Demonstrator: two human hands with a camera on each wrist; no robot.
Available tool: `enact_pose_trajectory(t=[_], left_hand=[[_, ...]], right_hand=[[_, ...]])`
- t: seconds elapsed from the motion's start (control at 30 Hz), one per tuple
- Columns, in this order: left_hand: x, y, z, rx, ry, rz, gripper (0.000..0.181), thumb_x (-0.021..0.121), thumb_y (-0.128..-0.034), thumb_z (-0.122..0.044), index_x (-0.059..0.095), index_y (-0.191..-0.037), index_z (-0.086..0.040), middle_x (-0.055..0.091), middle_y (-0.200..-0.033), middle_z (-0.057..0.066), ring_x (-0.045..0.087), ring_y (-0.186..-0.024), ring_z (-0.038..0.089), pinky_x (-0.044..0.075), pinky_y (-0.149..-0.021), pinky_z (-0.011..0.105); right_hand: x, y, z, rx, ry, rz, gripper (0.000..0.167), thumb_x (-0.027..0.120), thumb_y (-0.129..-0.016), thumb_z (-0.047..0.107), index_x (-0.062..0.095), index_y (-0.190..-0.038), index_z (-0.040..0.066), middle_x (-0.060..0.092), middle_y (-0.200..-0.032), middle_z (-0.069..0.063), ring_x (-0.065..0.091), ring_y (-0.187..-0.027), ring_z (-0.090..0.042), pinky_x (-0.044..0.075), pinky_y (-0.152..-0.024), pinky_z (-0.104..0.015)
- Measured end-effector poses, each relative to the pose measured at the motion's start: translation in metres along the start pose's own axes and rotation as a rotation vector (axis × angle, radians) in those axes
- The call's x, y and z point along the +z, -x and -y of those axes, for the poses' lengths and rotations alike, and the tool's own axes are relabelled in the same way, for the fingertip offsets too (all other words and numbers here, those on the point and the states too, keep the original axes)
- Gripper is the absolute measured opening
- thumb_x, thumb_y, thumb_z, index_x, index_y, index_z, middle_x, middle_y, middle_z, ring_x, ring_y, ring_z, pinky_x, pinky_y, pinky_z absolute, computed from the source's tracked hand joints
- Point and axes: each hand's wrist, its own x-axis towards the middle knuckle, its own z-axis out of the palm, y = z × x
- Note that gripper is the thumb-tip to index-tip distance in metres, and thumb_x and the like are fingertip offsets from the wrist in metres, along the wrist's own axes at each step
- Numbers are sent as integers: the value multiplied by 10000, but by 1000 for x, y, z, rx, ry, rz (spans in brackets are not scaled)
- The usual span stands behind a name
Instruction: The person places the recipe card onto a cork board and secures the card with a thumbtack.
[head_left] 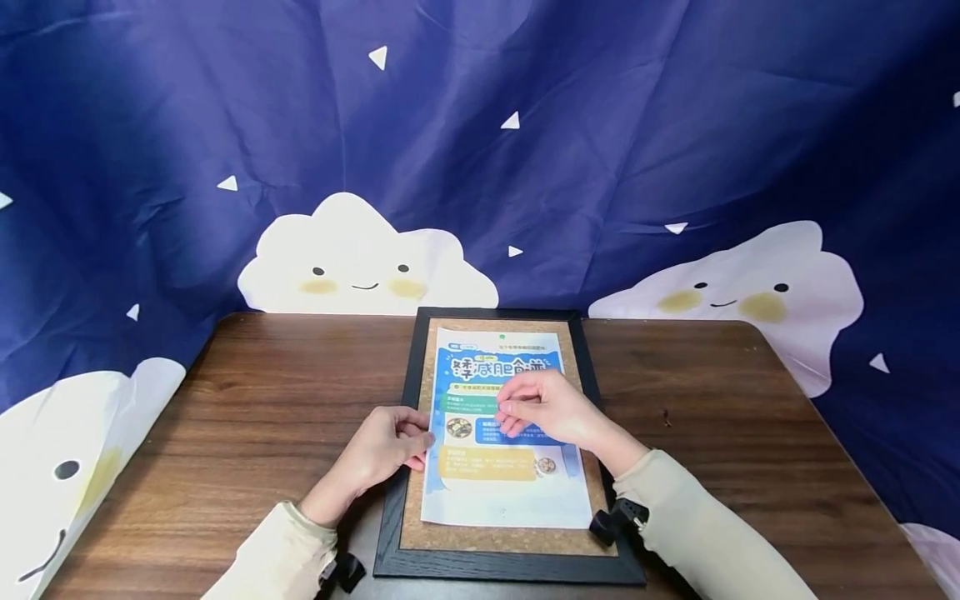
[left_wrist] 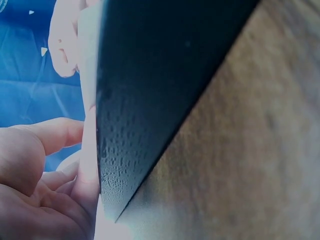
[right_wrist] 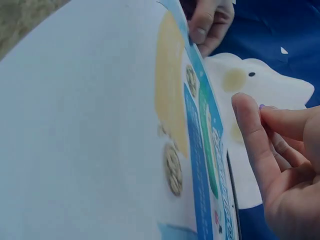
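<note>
A printed poster point(head_left: 502, 500) with blue, green and yellow panels lies on a framed cork board point(head_left: 450, 540). My left hand point(head_left: 397, 437) is at the poster's left edge, thumb and fingertips pinching the margin; its lower fingers are partly hidden. Over the poster's middle, apart from the paper, my right hand point(head_left: 543, 408) pinches a small purple pushpin point(right_wrist: 261, 106) between thumb and index finger. Most of that pin is covered by the fingertips. A green pushpin point(head_left: 502, 337) sits at the poster's top centre.
The board's black frame point(head_left: 510, 568) borders the cork and lies on a brown wooden table point(head_left: 712, 467). Behind the table hangs a dark blue curtain point(head_left: 450, 125) with white clouds and triangles. A black wrist camera point(head_left: 618, 518) on the right sleeve hangs over the frame's right side.
</note>
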Motion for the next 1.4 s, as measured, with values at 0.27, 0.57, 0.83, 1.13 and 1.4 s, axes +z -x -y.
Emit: enact_pose_trajectory(t=[0.27, 0.57, 0.83, 1.13, 1.4], left_hand=[[1, -1, -3, -7, -16, -14, 266, 720, -990, 11, 688, -1230, 119, 762, -895, 135, 735, -681, 163, 692, -670, 319], [2, 1, -2, -26, -29, -46, 254, 727, -988, 10, 690, -1216, 115, 751, -875, 133, 737, -659, 156, 683, -652, 293], [3, 1, 1, -18, -11, -51, 248, 725, -978, 23, 691, -1202, 122, 754, -852, 129, 732, -643, 157, 687, -642, 315], [2, -1, 0, -9, -11, -46, 233, 712, -981, 20, 689, -1186, 130, 758, -833, 124, 742, -635, 164, 689, -640, 327], [3, -3, -3, -17, -16, -47, 226, 724, -985, 5, 695, -1178, 120, 763, -815, 109, 760, -648, 180, 693, -654, 340]], right_hand=[[9, -13, 10, 26, 21, 36, 173, 629, -1070, 2, 686, -1158, -136, 794, -1017, -277, 817, -840, -267, 708, -785, -386], [20, -32, 15, 71, -38, 43, 224, 622, -1071, -7, 649, -1245, -144, 797, -1042, -260, 819, -858, -280, 707, -827, -416], [32, -46, 15, 90, -67, 65, 185, 649, -1057, -3, 688, -1185, -132, 800, -1008, -243, 814, -829, -248, 707, -815, -391], [45, -67, 7, 141, -120, 83, 153, 627, -1055, -42, 686, -1166, -129, 794, -1002, -273, 792, -781, -197, 709, -807, -389], [50, -78, 2, 226, -164, 53, 152, 615, -1053, -63, 683, -1163, -143, 788, -952, -264, 782, -745, -205, 711, -782, -410]])
